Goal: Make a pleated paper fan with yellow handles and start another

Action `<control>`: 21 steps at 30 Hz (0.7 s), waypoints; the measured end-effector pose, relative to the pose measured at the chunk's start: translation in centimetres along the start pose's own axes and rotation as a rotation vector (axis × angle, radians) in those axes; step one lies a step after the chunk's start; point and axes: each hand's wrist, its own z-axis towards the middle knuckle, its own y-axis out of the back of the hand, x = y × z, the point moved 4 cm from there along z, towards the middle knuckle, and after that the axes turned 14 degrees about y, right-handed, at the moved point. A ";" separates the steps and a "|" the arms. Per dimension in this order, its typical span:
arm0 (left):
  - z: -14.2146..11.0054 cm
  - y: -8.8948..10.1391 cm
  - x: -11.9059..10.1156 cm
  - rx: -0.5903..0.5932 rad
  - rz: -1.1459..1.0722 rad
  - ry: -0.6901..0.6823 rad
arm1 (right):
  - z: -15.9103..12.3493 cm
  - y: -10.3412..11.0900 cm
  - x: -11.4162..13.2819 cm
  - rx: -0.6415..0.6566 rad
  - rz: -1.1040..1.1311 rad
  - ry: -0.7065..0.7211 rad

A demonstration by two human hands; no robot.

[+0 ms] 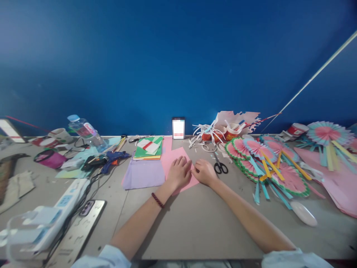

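A sheet of pink paper (182,153) lies at an angle on the table in front of me. My left hand (179,171) rests flat on its middle, fingers stretched forward. At the sheet's right edge, my right hand (204,172) has its fingers curled together, gripping the paper there; the fingertips are partly hidden. Black-handled scissors (221,168) lie just right of that hand. To the left is a stack of lilac paper (143,175), topped by smaller green sheets (147,152) and a white piece with a red stripe.
Folded paper fans (264,149) with ribbon tails crowd the right side, near a white computer mouse (304,213). A glue gun (115,158), power strip (64,208), phone (83,227) and bottle (86,130) stand or lie left. A lit screen (178,128) leans against the blue wall.
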 end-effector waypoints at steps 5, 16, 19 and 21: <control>-0.3 0.0 0.0 0.003 -0.025 0.000 | -0.1 0.0 -0.1 -0.005 0.000 -0.003; -0.3 0.4 -0.1 -0.004 -0.024 -0.041 | 0.0 0.0 -0.2 -0.013 -0.024 -0.020; -0.1 0.3 -0.1 -0.013 -0.012 -0.026 | 0.1 -0.2 -0.3 -0.006 -0.010 -0.033; 0.1 0.2 0.0 -0.014 0.009 -0.015 | 0.1 -0.4 -0.3 0.003 0.005 -0.030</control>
